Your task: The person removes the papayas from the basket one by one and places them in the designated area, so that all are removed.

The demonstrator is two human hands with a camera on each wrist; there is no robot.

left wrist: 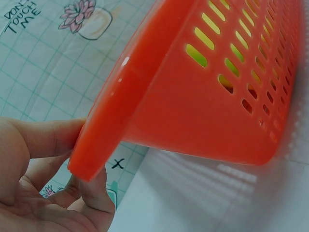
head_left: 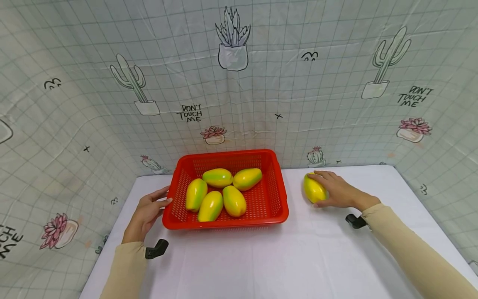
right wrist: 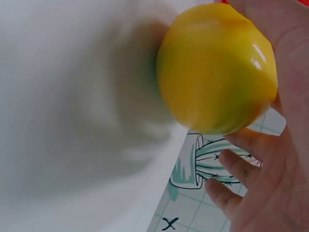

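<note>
On the left of the white counter (head_left: 239, 257), the left hand (head_left: 147, 211) grips the rim of the red basket (head_left: 278, 182) at its near-left corner; the left wrist view shows the thumb on top of the rim and the fingers (left wrist: 91, 195) curled beneath it, so that hand looks to be steadying the basket. Inside the basket lie five yellow-green fruits (head_left: 220, 193), touching one another in a loose cluster. Further right, just beside the basket but apart from it, a sixth fruit (head_left: 313, 189) rests on the counter with the right hand (head_left: 337, 191) draped over it; the right wrist view shows the fingers (right wrist: 241, 164) wrapped round its far side and the palm against it, so the hand is closed on the fruit, which does not look lifted yet. Judging by how things lie, the step in hand is picking up this last loose fruit. A next move would call for lifting it clear of the counter, carrying it left over the basket's right wall, and setting it in the bare right-hand part beside the others
</note>
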